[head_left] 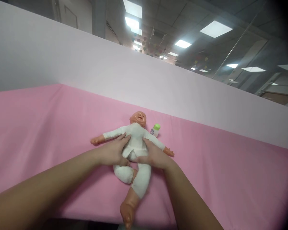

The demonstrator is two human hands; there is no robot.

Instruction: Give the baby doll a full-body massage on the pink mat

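A baby doll (136,137) in a white cloth body lies face up, its head toward the far wall and its arms spread. One of its legs is bent inward, while the other stretches toward me. My left hand (117,149) rests on the left side of the doll's torso, fingers on the chest and thumb near the hip. Against the right side lies my right hand (154,155), its thumb reaching across the lower belly. Both hands have thumb and fingers spread apart. Beside the doll's shoulder is a small clear bottle (155,130) with a green cap, touched by neither hand.
A pink sheet (206,179) covers the surface under the doll, and its front edge shows at the bottom. A white panel (124,80) rises behind it. Beyond are ceiling lights (216,29) and glass.
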